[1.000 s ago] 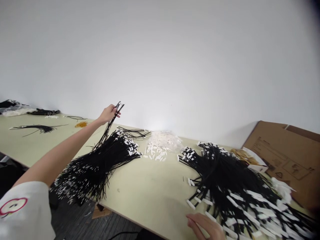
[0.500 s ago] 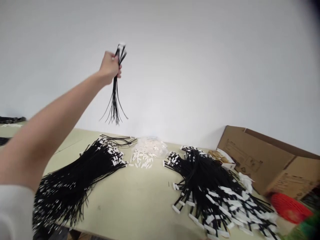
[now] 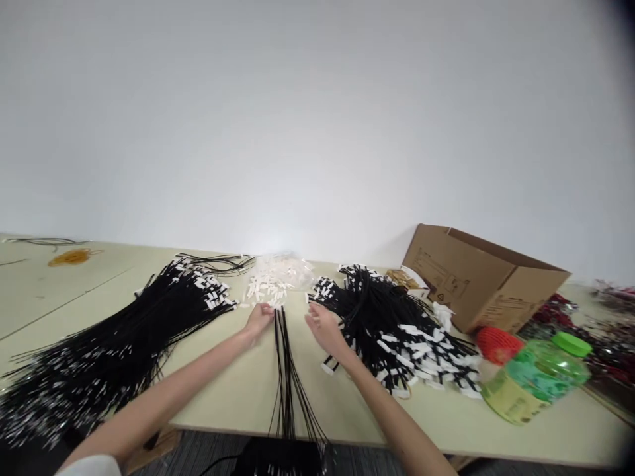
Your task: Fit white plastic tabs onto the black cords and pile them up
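A small bundle of black cords point(image 3: 286, 370) lies on the pale green table point(image 3: 233, 390), running from near the white clips toward me and hanging over the front edge. My left hand point(image 3: 258, 320) rests at the bundle's far end on its left side, fingers curled and touching the table. My right hand point(image 3: 323, 328) hovers just right of the bundle, fingers spread, close to the right pile of black cords point(image 3: 391, 324). A large left pile of black cords with white tags point(image 3: 124, 337) lies to the left. A heap of small white clips point(image 3: 275, 281) sits behind both hands.
An open cardboard box point(image 3: 476, 281) lies on its side at the right. In front of it stand a green-lidded plastic jar point(image 3: 538, 377) and something red point(image 3: 496, 344). An orange tangle point(image 3: 72, 256) and stray cords lie at the far left. A white wall rises behind.
My left hand, which held the small bundle high in the air, has come down and laid it on the table between the piles. My right hand came up beside it. The view swung right.
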Demonstrator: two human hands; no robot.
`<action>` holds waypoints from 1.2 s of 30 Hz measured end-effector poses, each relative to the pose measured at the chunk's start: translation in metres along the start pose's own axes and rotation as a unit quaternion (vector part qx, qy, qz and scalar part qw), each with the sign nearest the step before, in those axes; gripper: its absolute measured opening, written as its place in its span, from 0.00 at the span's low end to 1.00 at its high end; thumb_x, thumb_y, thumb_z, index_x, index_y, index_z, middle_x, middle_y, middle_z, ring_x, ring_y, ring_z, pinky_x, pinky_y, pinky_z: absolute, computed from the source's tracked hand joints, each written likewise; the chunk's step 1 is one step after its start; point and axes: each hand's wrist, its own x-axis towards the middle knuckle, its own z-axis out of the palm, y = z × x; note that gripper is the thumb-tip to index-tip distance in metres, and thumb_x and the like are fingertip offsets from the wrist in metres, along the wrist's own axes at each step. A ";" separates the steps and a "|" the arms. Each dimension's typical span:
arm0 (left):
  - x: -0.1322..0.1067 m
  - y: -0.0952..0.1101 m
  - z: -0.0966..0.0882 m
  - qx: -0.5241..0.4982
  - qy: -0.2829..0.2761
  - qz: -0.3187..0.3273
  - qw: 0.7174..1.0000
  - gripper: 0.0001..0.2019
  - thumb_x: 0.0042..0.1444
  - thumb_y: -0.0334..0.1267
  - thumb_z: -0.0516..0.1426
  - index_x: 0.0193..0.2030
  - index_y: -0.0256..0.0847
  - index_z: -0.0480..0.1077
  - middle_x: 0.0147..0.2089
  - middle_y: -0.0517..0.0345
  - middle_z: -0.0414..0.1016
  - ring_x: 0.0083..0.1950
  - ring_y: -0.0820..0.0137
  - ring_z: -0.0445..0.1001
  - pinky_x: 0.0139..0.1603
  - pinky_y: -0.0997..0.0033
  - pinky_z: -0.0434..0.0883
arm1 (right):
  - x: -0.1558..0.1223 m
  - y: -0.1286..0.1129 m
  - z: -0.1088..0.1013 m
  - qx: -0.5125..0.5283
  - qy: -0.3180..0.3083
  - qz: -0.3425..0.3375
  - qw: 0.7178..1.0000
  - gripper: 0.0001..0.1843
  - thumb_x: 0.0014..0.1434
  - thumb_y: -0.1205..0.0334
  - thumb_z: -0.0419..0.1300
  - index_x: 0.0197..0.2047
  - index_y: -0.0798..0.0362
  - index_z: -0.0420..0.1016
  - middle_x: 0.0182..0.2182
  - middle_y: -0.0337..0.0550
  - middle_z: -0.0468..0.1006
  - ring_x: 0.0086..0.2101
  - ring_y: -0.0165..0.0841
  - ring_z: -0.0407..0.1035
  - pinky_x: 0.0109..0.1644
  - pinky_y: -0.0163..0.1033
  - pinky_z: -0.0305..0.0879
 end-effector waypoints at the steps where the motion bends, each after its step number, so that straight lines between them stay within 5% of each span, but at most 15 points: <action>1: 0.004 -0.018 0.002 0.002 0.020 0.005 1.000 0.07 0.45 0.28 0.56 0.32 0.38 0.64 0.26 0.60 0.71 0.35 0.67 0.73 0.40 0.65 0.70 | 0.003 0.004 0.010 -0.013 -0.015 0.002 1.000 0.18 0.57 0.65 0.51 0.50 0.60 0.65 0.42 0.52 0.73 0.41 0.35 0.68 0.46 0.39 0.64; 5: 0.031 -0.051 0.004 0.011 0.051 0.048 0.998 0.11 0.44 0.31 0.57 0.37 0.38 0.64 0.35 0.55 0.71 0.35 0.69 0.73 0.40 0.66 0.70 | 0.011 0.010 0.037 -0.062 -0.062 0.002 0.996 0.12 0.53 0.67 0.54 0.42 0.62 0.69 0.36 0.53 0.74 0.39 0.38 0.68 0.45 0.39 0.62; 12: 0.045 -0.068 0.010 0.017 0.011 0.098 0.995 0.18 0.40 0.33 0.60 0.42 0.41 0.66 0.37 0.55 0.72 0.32 0.68 0.72 0.37 0.66 0.70 | 0.019 0.004 0.063 -0.111 -0.083 0.014 0.990 0.10 0.56 0.64 0.52 0.40 0.58 0.68 0.39 0.51 0.70 0.43 0.38 0.63 0.47 0.39 0.58; 22: 0.031 -0.040 0.002 -0.124 -0.039 0.035 0.991 0.19 0.43 0.30 0.60 0.45 0.37 0.66 0.44 0.49 0.74 0.42 0.67 0.74 0.50 0.64 0.69 | 0.005 0.004 0.059 -0.112 -0.096 0.033 0.989 0.22 0.55 0.71 0.48 0.54 0.55 0.59 0.44 0.48 0.69 0.45 0.37 0.63 0.46 0.37 0.58; 26: 0.034 -0.011 -0.024 -0.169 -0.010 -0.015 0.985 0.07 0.48 0.28 0.57 0.36 0.36 0.70 0.41 0.48 0.76 0.44 0.65 0.74 0.50 0.66 0.70 | 0.004 0.012 0.053 -0.098 -0.106 0.028 0.989 0.24 0.56 0.72 0.49 0.57 0.55 0.58 0.42 0.47 0.70 0.42 0.34 0.65 0.46 0.34 0.58; 29: 0.035 0.028 -0.051 -0.178 0.009 -0.016 0.984 0.06 0.49 0.25 0.55 0.30 0.36 0.72 0.39 0.48 0.77 0.45 0.65 0.74 0.50 0.69 0.71 | 0.003 0.016 0.049 -0.097 -0.104 0.025 0.990 0.21 0.57 0.72 0.49 0.54 0.52 0.64 0.40 0.44 0.71 0.42 0.33 0.66 0.45 0.33 0.58; 32: 0.022 0.090 -0.079 -0.199 0.027 0.028 0.979 0.06 0.51 0.25 0.55 0.33 0.34 0.73 0.42 0.48 0.75 0.47 0.68 0.72 0.48 0.74 0.72 | 0.002 0.017 0.048 -0.103 -0.099 0.023 0.989 0.18 0.57 0.73 0.48 0.48 0.51 0.70 0.38 0.44 0.71 0.41 0.33 0.66 0.44 0.32 0.58; 36: -0.015 0.184 -0.105 -0.200 0.065 0.181 0.961 0.09 0.52 0.22 0.54 0.41 0.24 0.70 0.45 0.46 0.73 0.47 0.72 0.71 0.47 0.79 0.71 | 0.000 0.015 0.048 -0.109 -0.098 0.016 0.989 0.16 0.57 0.73 0.49 0.45 0.52 0.72 0.38 0.45 0.71 0.41 0.33 0.65 0.44 0.33 0.57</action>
